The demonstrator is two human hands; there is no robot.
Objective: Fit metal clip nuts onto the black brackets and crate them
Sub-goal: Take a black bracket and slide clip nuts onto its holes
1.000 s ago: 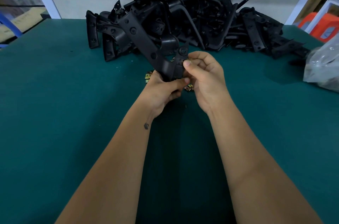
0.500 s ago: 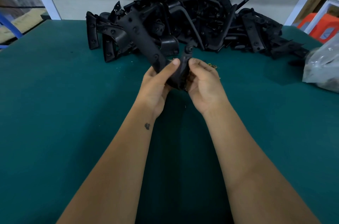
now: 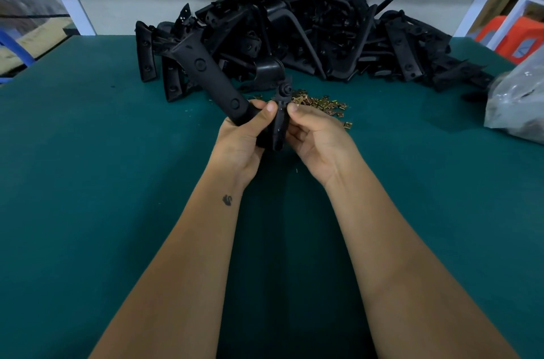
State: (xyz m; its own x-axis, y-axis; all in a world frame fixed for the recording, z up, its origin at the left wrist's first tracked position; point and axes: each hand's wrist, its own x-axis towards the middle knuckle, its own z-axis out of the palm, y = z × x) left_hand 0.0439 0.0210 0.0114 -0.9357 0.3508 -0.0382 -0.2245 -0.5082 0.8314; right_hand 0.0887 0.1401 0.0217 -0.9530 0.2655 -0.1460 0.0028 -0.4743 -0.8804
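Note:
Both hands hold one black bracket [image 3: 212, 76] above the green table [image 3: 88, 182]. My left hand [image 3: 241, 138] grips its bend, with the long arm slanting up to the left. The thumb and fingers of my right hand [image 3: 318, 138] pinch the short upright arm from the right, just below its round boss. A loose heap of brass-coloured clip nuts [image 3: 319, 102] lies on the table right behind my hands. Whether a clip nut sits under my right fingers is hidden.
A big pile of black brackets [image 3: 309, 32] fills the back of the table against a pale wall. A clear plastic bag [image 3: 518, 105] lies at the right edge. An orange stool [image 3: 518, 38] stands beyond the table's back right corner.
The bracket has been turned in my hands so its short arm stands upright. My hands drew slightly toward me, uncovering the clip nut heap behind them.

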